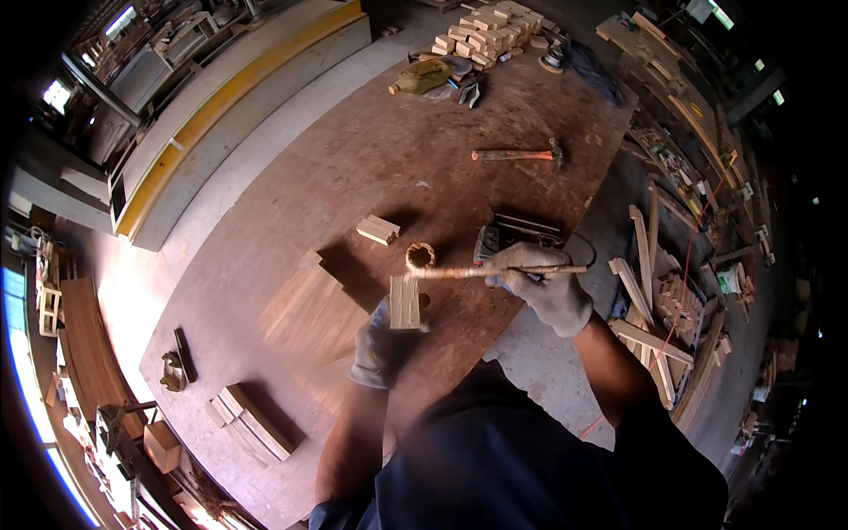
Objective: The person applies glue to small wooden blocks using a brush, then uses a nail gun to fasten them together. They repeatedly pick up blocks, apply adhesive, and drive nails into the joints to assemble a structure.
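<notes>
My left hand (374, 349), in a grey glove, is closed on a small wooden block (405, 305) and holds it upright above the table. My right hand (549, 290), also gloved, grips a long thin stick (464, 273), possibly a brush, held level. Its pale left end lies at the block's upper end; whether they touch I cannot tell. Just beyond that end is a small round container (420, 255) with a tan rim and dark inside. Another wooden block (378, 230) rests on the table farther left.
The brown table (353, 168) bears a hammer (517, 155), stacked wood blocks (490, 34), a yellowish bottle (421, 77), a flat wooden panel (309, 318), wood strips (252, 424) and a hand plane (175, 371). A dark box-like thing (521, 231) sits behind my right hand. Timber offcuts (649, 300) lie at right.
</notes>
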A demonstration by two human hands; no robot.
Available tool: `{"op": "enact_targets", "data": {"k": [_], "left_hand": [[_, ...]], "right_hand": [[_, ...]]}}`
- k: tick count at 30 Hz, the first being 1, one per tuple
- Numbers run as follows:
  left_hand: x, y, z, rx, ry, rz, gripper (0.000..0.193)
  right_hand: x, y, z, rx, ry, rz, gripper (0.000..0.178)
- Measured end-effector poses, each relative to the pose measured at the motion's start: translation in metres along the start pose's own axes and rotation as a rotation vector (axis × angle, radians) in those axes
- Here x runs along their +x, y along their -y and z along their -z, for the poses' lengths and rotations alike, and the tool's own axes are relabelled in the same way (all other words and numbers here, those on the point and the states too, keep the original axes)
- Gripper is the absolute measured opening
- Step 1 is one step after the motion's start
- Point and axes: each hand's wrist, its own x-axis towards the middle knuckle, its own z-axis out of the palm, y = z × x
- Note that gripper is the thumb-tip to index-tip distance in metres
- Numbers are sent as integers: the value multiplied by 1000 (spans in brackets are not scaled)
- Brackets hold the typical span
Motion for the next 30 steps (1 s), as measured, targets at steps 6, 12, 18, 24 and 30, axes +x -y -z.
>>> {"op": "enact_targets", "data": {"k": [6,12,18,24,30], "left_hand": [[0,1,11,-33,158,-58,51],[-1,-1,4,-9,68,-33,53],[-3,2,17,21,53,-34,61],[-23,-17,14,-17,-80,-33,59],[-56,-78,-24,1227,-246,-306,35]], "right_hand": [[-4,12,6,171,22,-93,18],[-6,-5,9,87,-44,-127,17],[6,-16,0,205,-233,-115,17],[44,-82,-22,-133,-154,-191,17],[89,-108,-56,-534,-38,-198,23]]}}
